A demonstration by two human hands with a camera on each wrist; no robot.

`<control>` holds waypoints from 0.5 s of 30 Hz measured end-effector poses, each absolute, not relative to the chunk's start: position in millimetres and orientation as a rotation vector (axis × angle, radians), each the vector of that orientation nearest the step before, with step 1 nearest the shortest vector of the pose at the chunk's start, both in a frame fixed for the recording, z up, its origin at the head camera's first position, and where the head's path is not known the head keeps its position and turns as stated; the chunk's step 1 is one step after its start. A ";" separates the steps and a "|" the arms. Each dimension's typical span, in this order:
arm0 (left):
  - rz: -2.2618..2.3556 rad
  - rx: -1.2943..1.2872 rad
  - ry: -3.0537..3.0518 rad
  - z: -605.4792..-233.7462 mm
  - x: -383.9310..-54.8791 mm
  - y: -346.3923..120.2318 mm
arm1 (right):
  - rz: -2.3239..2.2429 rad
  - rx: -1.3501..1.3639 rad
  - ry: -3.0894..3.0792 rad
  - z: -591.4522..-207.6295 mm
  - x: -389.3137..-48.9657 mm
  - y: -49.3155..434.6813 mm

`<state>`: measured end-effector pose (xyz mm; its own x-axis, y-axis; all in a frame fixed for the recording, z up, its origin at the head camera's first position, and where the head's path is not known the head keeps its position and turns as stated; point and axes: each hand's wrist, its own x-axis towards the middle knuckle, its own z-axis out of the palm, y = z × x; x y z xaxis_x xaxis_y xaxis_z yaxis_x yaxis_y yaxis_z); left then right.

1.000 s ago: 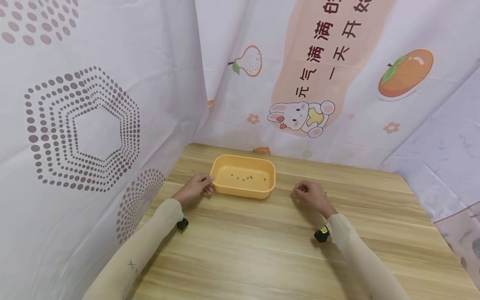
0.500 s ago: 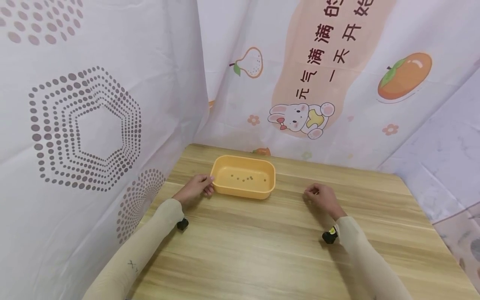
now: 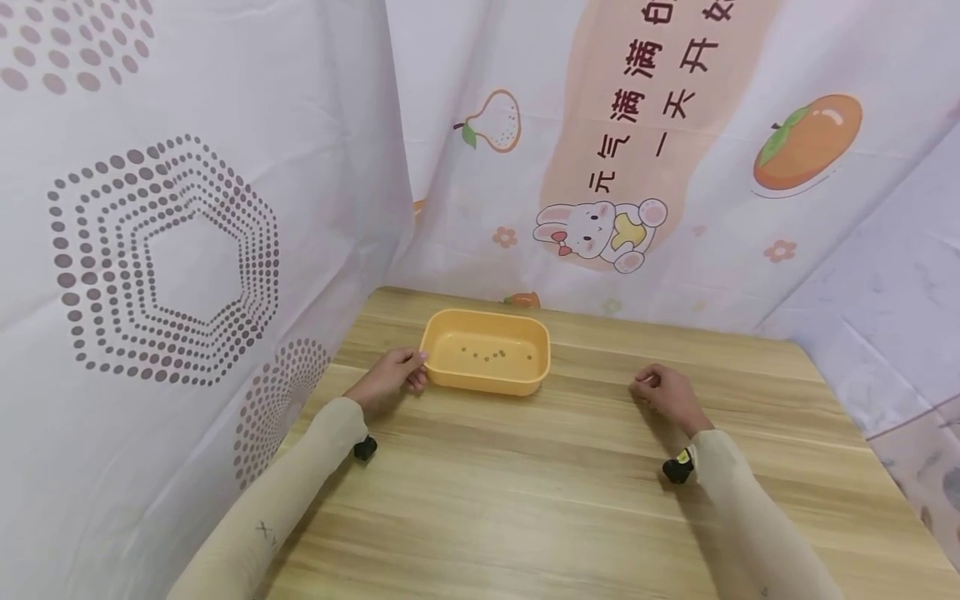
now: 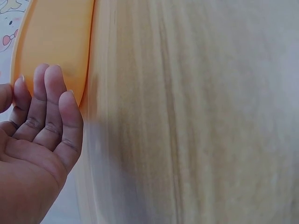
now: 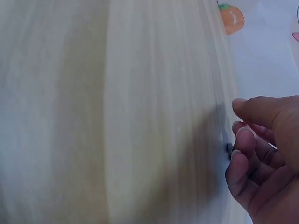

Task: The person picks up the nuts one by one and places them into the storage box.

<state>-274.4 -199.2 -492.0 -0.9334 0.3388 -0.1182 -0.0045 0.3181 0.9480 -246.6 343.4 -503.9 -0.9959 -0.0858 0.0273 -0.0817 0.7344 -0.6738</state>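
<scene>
My left hand pinches the left rim of a yellow plastic bin, with the thumb above the other fingers. In the left wrist view that hand has its lower fingers along the bin's outer wall. Several small dark pieces lie scattered on the bin's floor, too small to identify. To the right of the bin, my right hand is low over the table, fingers bent and thumb apart from them. A small dark piece shows beside its fingertips in the right wrist view, partly hidden by them.
The wood-grain table reaches from the left cloth to the printed cloth at the back. Another pale cloth hangs along the right side. A small black device is at my right wrist.
My right hand has moved right across the table, away from the bin. It now covers the spot where small dark pieces showed one second ago. The left hand and bin stay put.
</scene>
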 end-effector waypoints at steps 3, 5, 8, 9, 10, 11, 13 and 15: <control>1.653 0.309 2.291 -491.0 -276.7 -199.3 | -1.122 -0.114 2.923 -502.0 -247.9 348.9; 1.659 0.312 2.289 -491.2 -278.3 -199.6 | -1.108 -0.107 2.919 -500.4 -248.3 351.7; 1.660 0.315 2.287 -490.4 -277.4 -198.9 | -1.086 -0.092 2.911 -500.2 -248.2 354.8; 1.662 0.314 2.284 -490.4 -277.1 -198.7 | -1.083 -0.085 2.909 -500.4 -247.9 355.6; 1.661 0.314 2.283 -490.1 -276.2 -198.4 | -1.078 -0.079 2.907 -500.7 -247.5 356.1; 1.659 0.314 2.283 -490.1 -275.5 -198.1 | -1.073 -0.071 2.907 -501.1 -247.1 356.5; 1.659 0.311 2.279 -490.6 -274.6 -197.9 | -1.062 -0.065 2.903 -502.1 -246.2 357.1; 1.661 0.308 2.277 -491.3 -274.5 -198.2 | -1.061 -0.062 2.897 -502.4 -245.5 357.2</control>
